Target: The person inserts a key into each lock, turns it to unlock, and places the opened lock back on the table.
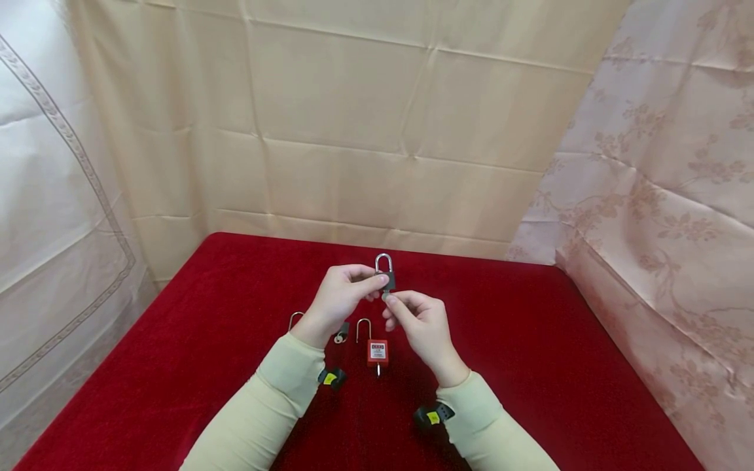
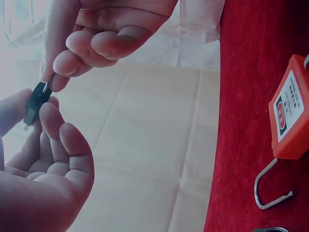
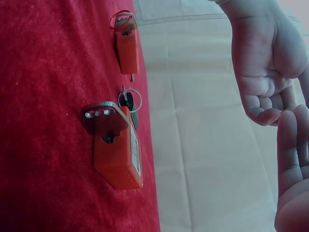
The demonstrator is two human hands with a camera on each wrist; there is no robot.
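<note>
Above the table, my left hand (image 1: pixel 344 297) holds a dark padlock (image 1: pixel 390 282) between thumb and fingers. The padlock's silver shackle (image 1: pixel 383 261) points up and away. Below it, my right hand (image 1: pixel 423 327) pinches a small key (image 1: pixel 385 296) that meets the underside of the lock body. Seen from below in the left wrist view, the dark padlock (image 2: pixel 36 102) sits between my left hand's fingertips (image 2: pixel 49 116), with my right hand (image 2: pixel 111 36) reaching to its keyhole end. How deep the key sits is hidden by the fingers.
A red padlock (image 1: pixel 377 352) with a swung-open shackle and a key lies on the red tablecloth (image 1: pixel 501 353). Left of it is another dark padlock (image 1: pixel 343 330), partly behind my left wrist. Another red padlock (image 3: pixel 128 50) shows farther off. A beige curtain (image 1: pixel 377 131) hangs behind.
</note>
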